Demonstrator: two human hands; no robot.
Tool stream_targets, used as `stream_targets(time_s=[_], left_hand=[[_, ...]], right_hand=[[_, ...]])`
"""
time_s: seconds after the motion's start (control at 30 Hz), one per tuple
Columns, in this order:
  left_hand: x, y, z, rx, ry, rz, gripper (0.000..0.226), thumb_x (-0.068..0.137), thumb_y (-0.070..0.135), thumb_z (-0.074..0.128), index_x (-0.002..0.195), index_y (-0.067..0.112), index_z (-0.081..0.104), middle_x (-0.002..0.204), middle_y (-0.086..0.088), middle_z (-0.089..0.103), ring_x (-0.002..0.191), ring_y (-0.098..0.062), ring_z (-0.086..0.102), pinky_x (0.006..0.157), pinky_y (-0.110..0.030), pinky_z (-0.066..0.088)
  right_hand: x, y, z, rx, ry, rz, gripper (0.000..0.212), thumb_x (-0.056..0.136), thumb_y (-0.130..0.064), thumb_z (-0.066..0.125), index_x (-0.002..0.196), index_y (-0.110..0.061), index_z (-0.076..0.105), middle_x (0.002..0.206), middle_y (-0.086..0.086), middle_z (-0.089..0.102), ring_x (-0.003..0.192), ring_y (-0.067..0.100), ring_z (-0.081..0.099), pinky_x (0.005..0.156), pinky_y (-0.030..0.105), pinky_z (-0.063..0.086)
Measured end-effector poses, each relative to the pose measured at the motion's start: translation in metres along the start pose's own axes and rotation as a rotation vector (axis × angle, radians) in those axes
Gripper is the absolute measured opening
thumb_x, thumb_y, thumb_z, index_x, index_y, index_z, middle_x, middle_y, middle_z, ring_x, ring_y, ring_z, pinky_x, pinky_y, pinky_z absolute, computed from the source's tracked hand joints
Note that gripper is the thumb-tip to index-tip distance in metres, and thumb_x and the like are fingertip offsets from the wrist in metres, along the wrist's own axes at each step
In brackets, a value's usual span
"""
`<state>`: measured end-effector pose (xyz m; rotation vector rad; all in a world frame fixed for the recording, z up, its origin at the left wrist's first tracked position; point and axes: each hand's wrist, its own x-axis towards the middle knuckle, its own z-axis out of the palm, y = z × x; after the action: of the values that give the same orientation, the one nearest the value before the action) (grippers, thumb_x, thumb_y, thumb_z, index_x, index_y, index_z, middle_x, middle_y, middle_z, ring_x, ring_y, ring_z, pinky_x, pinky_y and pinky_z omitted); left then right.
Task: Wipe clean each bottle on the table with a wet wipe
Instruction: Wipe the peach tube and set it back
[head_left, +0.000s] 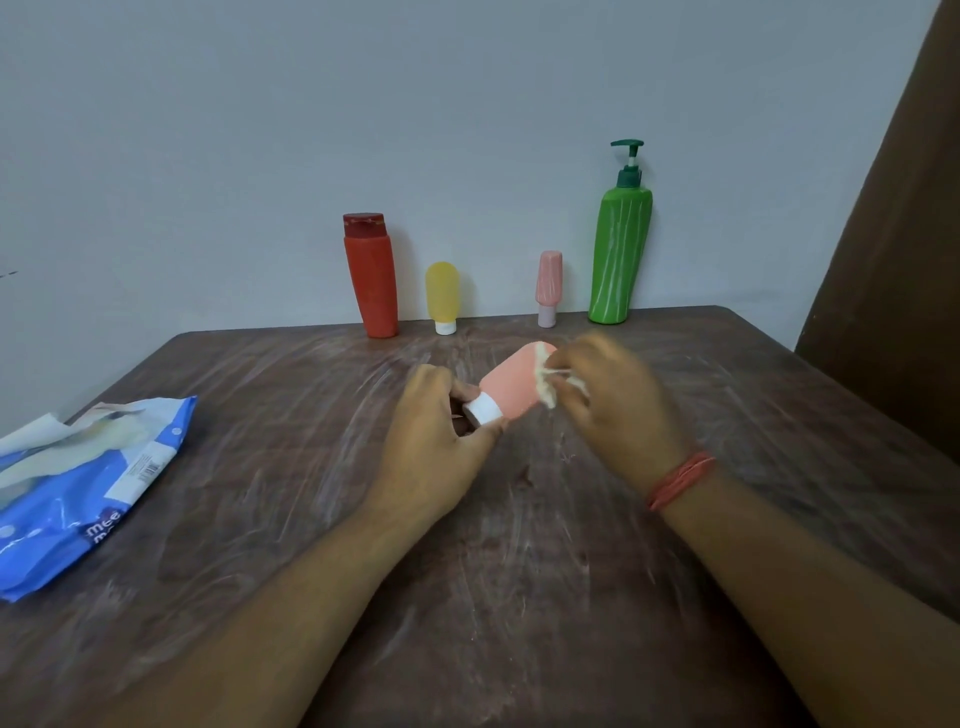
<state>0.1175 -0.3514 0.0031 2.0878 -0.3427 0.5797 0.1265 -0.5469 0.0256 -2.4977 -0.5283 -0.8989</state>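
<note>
A small salmon-pink bottle (511, 383) with a white cap is held above the middle of the table. My left hand (434, 441) pinches it at the cap end. My right hand (608, 400) grips a crumpled white wet wipe (545, 376) against the bottle's far end; this hand is blurred. Along the back edge stand a red bottle (371, 278), a yellow bottle (442, 296) on its white cap, a thin pink bottle (549, 286) and a tall green pump bottle (621, 249).
A blue wet-wipe pack (78, 493) lies open at the table's left edge. The brown table (519, 571) is streaked with white smears. A grey wall stands close behind the bottles, and a dark brown panel (893, 234) rises at the right.
</note>
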Motion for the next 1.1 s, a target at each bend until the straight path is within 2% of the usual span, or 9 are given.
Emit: stream_targets(time_s=[0.1,0.27,0.37,0.47,0.67,0.83,0.9,0.97,1.1], left_hand=[[-0.003,0.002,0.003,-0.006,-0.036,0.029,0.036,0.076,0.015,0.086,0.088,0.023,0.053,0.1,0.008,0.052,0.093,-0.009,0.058,0.071,-0.039,0.058],[-0.003,-0.001,0.001,0.034,-0.038,0.09,0.038,0.077,0.012,0.084,0.086,0.022,0.049,0.1,0.005,0.049,0.092,-0.013,0.056,0.071,-0.039,0.057],[-0.003,-0.001,0.001,0.122,-0.048,0.175,0.039,0.077,0.01,0.084,0.091,0.021,0.049,0.101,0.003,0.047,0.091,-0.014,0.054,0.072,-0.031,0.056],[-0.002,-0.002,0.001,0.17,-0.067,0.236,0.035,0.076,0.01,0.084,0.095,0.016,0.056,0.101,0.004,0.047,0.086,-0.012,0.053,0.07,-0.038,0.056],[-0.003,0.005,0.001,0.191,-0.11,0.295,0.038,0.074,0.008,0.084,0.094,0.021,0.055,0.103,0.011,0.043,0.091,-0.009,0.052,0.076,-0.035,0.058],[-0.002,0.001,0.0,0.16,-0.09,0.338,0.025,0.084,0.015,0.079,0.094,0.017,0.057,0.099,0.01,0.044,0.085,-0.007,0.051,0.069,-0.028,0.05],[-0.002,0.001,0.0,0.161,-0.095,0.36,0.021,0.086,0.016,0.078,0.095,0.015,0.059,0.1,0.011,0.044,0.085,-0.007,0.05,0.07,-0.027,0.049],[-0.004,0.002,0.0,0.218,-0.114,0.387,0.027,0.081,0.012,0.081,0.1,0.013,0.061,0.103,0.01,0.045,0.085,-0.005,0.048,0.071,-0.028,0.051],[-0.006,0.007,0.001,0.253,-0.146,0.405,0.033,0.078,0.006,0.081,0.106,0.01,0.065,0.11,0.003,0.052,0.092,-0.012,0.055,0.078,-0.032,0.056]], right_hand=[[0.002,0.017,-0.008,0.001,0.083,0.155,0.013,0.094,-0.011,0.062,0.105,-0.011,0.069,0.103,0.003,0.06,0.087,0.019,0.058,0.07,0.026,0.037],[0.002,0.011,-0.006,0.047,0.088,0.124,0.017,0.095,-0.009,0.061,0.109,-0.008,0.07,0.106,0.005,0.062,0.086,0.009,0.051,0.07,0.012,0.032],[0.0,0.002,-0.005,0.042,0.073,0.026,0.014,0.092,-0.006,0.064,0.105,-0.007,0.071,0.103,0.008,0.062,0.088,0.017,0.058,0.075,0.018,0.036],[-0.001,-0.008,0.002,0.003,-0.026,-0.077,0.014,0.09,-0.006,0.066,0.102,-0.008,0.072,0.1,0.007,0.064,0.089,0.022,0.06,0.075,0.026,0.042],[0.002,0.016,-0.006,0.035,0.061,0.178,0.015,0.093,-0.007,0.061,0.103,-0.011,0.073,0.096,0.0,0.056,0.087,0.02,0.057,0.069,0.018,0.029],[-0.007,-0.033,0.005,0.065,-0.049,-0.166,0.014,0.088,-0.006,0.061,0.099,-0.008,0.07,0.096,0.008,0.062,0.084,0.023,0.059,0.072,0.032,0.047],[-0.006,-0.034,0.005,0.06,-0.092,-0.207,0.015,0.088,-0.006,0.06,0.1,-0.007,0.07,0.095,0.008,0.062,0.083,0.025,0.06,0.069,0.033,0.048],[0.0,-0.02,0.002,0.02,-0.102,-0.102,0.015,0.091,-0.006,0.061,0.102,-0.008,0.071,0.1,0.008,0.062,0.089,0.026,0.06,0.074,0.034,0.046],[0.005,0.01,-0.007,-0.046,-0.08,0.13,0.014,0.094,-0.012,0.061,0.103,-0.011,0.072,0.103,0.006,0.061,0.091,0.02,0.056,0.07,0.022,0.028]])
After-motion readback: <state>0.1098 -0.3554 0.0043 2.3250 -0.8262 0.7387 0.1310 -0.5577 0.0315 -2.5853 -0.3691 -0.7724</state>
